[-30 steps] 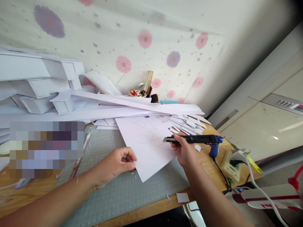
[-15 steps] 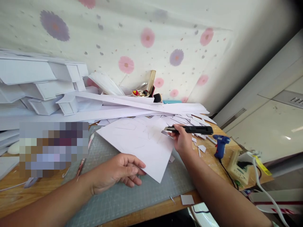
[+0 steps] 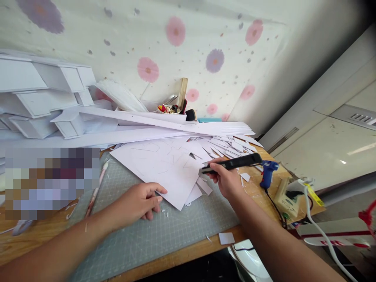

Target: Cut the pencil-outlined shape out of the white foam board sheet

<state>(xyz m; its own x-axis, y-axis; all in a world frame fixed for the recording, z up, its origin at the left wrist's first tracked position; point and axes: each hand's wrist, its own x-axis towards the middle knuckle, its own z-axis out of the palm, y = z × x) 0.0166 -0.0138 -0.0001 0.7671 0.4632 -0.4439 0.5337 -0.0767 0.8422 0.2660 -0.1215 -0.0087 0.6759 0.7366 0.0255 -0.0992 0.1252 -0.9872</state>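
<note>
My right hand (image 3: 225, 181) grips a black utility knife (image 3: 233, 162), its blade end pointing left over the right edge of a large white sheet (image 3: 163, 166). The sheet carries faint pencil outlines and lies on a grey-green cutting mat (image 3: 164, 231). Fingers spread, my left hand (image 3: 138, 203) rests on the mat and touches the sheet's near edge. Small cut-off pieces (image 3: 202, 187) lie just under the knife's tip.
White board strips and folded white shapes (image 3: 53, 102) pile along the wall. A blue glue gun (image 3: 267, 172) and a power strip (image 3: 283, 197) lie at the right table edge. A tool cup (image 3: 169, 109) stands at the back. A white scrap (image 3: 226, 238) sits near the front edge.
The white sheet has been turned and shifted left on the mat. My left hand opened and slid left with it. My right hand dropped the knife's tip toward the sheet's right edge.
</note>
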